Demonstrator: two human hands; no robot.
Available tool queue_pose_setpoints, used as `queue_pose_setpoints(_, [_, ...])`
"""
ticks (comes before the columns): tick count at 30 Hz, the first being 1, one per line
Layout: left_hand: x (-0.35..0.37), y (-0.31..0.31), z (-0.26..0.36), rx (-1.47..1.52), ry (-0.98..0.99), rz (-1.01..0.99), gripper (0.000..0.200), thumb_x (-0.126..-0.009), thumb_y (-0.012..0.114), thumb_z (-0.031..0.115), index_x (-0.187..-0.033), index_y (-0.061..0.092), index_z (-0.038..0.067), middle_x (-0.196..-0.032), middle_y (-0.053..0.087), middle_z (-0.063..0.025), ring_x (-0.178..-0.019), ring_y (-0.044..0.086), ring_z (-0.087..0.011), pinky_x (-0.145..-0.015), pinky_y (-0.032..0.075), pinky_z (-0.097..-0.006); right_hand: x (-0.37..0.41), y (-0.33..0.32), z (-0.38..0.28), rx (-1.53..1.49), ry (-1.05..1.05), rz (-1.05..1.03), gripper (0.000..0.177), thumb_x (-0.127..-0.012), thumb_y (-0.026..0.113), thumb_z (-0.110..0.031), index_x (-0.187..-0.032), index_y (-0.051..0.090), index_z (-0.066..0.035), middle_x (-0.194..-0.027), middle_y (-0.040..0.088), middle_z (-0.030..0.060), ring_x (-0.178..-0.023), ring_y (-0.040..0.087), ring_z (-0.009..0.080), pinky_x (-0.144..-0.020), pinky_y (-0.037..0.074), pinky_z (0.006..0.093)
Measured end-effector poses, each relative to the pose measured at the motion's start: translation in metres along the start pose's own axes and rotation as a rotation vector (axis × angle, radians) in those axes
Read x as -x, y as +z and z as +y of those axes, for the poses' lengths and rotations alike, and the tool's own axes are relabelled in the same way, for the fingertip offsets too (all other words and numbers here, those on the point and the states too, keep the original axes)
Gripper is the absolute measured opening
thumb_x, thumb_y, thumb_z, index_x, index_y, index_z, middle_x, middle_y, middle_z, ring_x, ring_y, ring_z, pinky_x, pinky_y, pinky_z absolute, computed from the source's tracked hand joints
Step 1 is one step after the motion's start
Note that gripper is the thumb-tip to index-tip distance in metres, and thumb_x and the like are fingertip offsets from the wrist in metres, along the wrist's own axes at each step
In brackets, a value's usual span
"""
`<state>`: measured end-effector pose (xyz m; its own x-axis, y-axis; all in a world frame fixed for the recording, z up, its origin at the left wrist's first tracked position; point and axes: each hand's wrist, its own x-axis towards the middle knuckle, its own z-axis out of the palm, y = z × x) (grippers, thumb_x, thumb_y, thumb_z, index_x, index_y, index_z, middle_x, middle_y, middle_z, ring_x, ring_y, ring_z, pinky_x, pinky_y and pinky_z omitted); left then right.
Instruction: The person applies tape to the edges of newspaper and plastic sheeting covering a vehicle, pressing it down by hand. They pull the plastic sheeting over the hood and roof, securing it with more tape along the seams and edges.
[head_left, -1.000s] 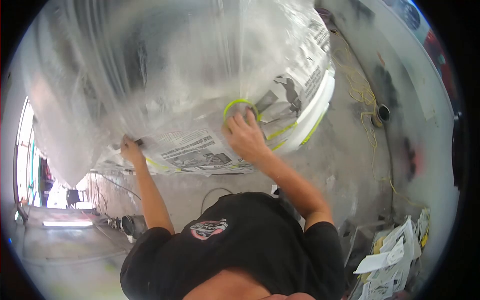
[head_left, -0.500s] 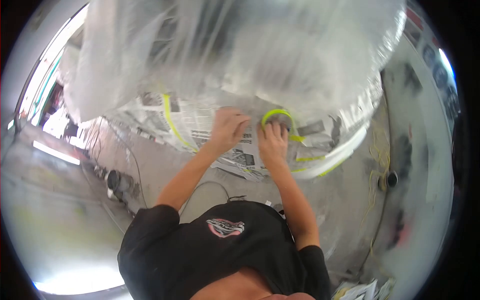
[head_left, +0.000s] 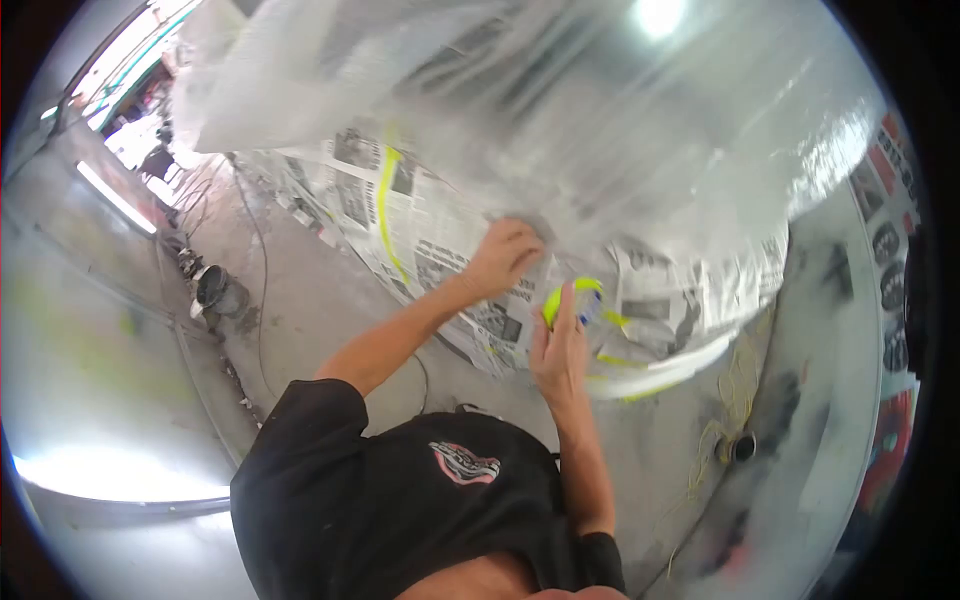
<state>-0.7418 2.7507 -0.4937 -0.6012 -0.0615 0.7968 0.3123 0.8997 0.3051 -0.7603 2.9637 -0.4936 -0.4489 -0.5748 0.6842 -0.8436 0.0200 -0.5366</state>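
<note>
Newspaper sheets (head_left: 440, 215) cover the curved lower edge of a large object, and clear plastic film (head_left: 620, 130) drapes over them from above. My left hand (head_left: 505, 258) is at the border of film and newspaper, its fingers closed together at the tips; what they pinch, if anything, is too small to name. Just to the right, my right hand (head_left: 562, 345) holds a roll of yellow-green tape (head_left: 588, 290), seen at an angle. A strip of the same tape (head_left: 386, 215) runs down the newspaper on the left.
Grey floor (head_left: 320, 310) lies below, with cables running across it. A dark round container (head_left: 212, 288) stands at the left, another (head_left: 743, 447) at the right near a tangled yellow cord (head_left: 708, 450). Large smooth panels (head_left: 100, 350) flank both sides.
The view has shifted and tilted. My right hand has moved lower relative to my left, and the tape roll has turned in its grip.
</note>
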Motion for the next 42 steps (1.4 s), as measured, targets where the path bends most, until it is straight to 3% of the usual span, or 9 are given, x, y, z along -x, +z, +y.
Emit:
queue_pose_setpoints(5, [-0.012,-0.017,0.013,0.079,-0.043,-0.071,0.021,-0.083,0.073,0.002,-0.103,0.071,0.005,-0.098,0.064,-0.0086,-0.097,0.061,-0.0285,-0.086,0.047,-0.0389,0.009,-0.003,-0.010,-0.717,0.471,-0.019,0.048,-0.101,0.054,-0.005,-0.143,0.034,0.006,-0.112,0.071,0.0185,-0.107,0.067,0.0182,-0.094,0.049,0.0318])
queue_pose_setpoints(8, [-0.013,-0.017,0.021,0.165,-0.216,-0.050,0.021,-0.084,0.072,0.002,-0.105,0.070,0.004,-0.098,0.064,-0.0101,-0.095,0.061,-0.0292,-0.083,0.048,-0.0379,0.010,-0.004,-0.014,-0.807,0.516,0.018,0.032,-0.100,0.053,-0.003,-0.131,0.044,0.004,-0.109,0.073,0.0150,-0.103,0.067,0.0156,-0.091,0.049,0.0289])
queue_pose_setpoints(14, [-0.011,-0.006,0.005,0.038,-0.081,-0.009,0.014,-0.085,0.069,0.005,-0.099,0.066,0.006,-0.097,0.064,-0.0085,-0.094,0.058,-0.0313,-0.083,0.044,-0.0427,0.008,-0.002,-0.011,-0.886,0.575,-0.052,0.018,-0.100,0.056,-0.004,-0.117,0.055,0.004,-0.103,0.072,0.0128,-0.097,0.067,0.0140,-0.087,0.050,0.0272])
queue_pose_setpoints(23, [-0.010,-0.021,0.010,0.151,-0.095,-0.115,0.029,-0.086,0.068,0.005,-0.114,0.061,0.009,-0.100,0.065,-0.0087,-0.094,0.059,-0.0287,-0.087,0.041,-0.0415,0.000,0.003,-0.008,-0.925,0.542,-0.013,0.027,-0.102,0.051,-0.006,-0.126,0.053,0.004,-0.088,0.065,0.0055,-0.098,0.066,0.0179,-0.091,0.049,0.0327])
queue_pose_setpoints(26, [-0.010,-0.028,0.007,0.153,-0.034,-0.163,0.033,-0.085,0.066,-0.002,-0.117,0.059,0.007,-0.099,0.062,-0.0090,-0.095,0.059,-0.0256,-0.088,0.043,-0.0368,-0.004,0.006,-0.009,-0.838,0.577,-0.047,0.023,-0.098,0.055,-0.006,-0.120,0.059,0.002,-0.089,0.066,0.0062,-0.099,0.067,0.0192,-0.101,0.046,0.0384])
queue_pose_setpoints(29, [-0.009,-0.031,0.004,0.225,-0.093,-0.198,0.031,-0.087,0.063,0.000,-0.118,0.060,0.006,-0.105,0.063,-0.0100,-0.100,0.058,-0.0264,-0.092,0.042,-0.0370,-0.010,0.004,-0.005,-0.400,0.245,-0.124,0.021,-0.089,0.060,-0.001,-0.110,0.062,-0.001,-0.101,0.069,0.0121,-0.099,0.068,0.0284,-0.112,0.037,0.0498])
queue_pose_setpoints(32, [-0.014,-0.037,0.000,0.207,-0.085,-0.296,0.028,-0.092,0.057,0.008,-0.120,0.060,0.005,-0.110,0.062,-0.0104,-0.102,0.057,-0.0266,-0.096,0.040,-0.0386,-0.010,0.012,-0.005,-0.303,0.127,-0.046,0.025,-0.081,0.063,0.002,-0.106,0.061,-0.001,-0.110,0.066,0.0153,-0.114,0.062,0.0371,-0.118,0.025,0.0588])
queue_pose_setpoints(38, [-0.015,-0.045,0.000,0.348,-0.185,-0.330,0.032,-0.101,0.047,0.021,-0.125,0.058,0.003,-0.113,0.062,-0.0106,-0.107,0.056,-0.0242,-0.101,0.039,-0.0386,-0.006,0.013,0.000,-0.237,0.123,-0.017,0.022,-0.078,0.061,0.004,-0.099,0.058,-0.001,-0.114,0.066,0.0157,-0.121,0.058,0.0365,-0.117,0.026,0.0602])
queue_pose_setpoints(42, [-0.013,-0.046,-0.002,0.567,-0.293,-0.335,0.036,-0.103,0.046,0.027,-0.126,0.058,0.001,-0.117,0.063,-0.0117,-0.111,0.057,-0.0227,-0.102,0.041,-0.0383,-0.001,0.013,0.008,-0.249,0.101,-0.074,0.021,-0.078,0.060,0.004,-0.098,0.059,-0.001,-0.110,0.067,0.0151,-0.114,0.061,0.0364,-0.116,0.028,0.0603])
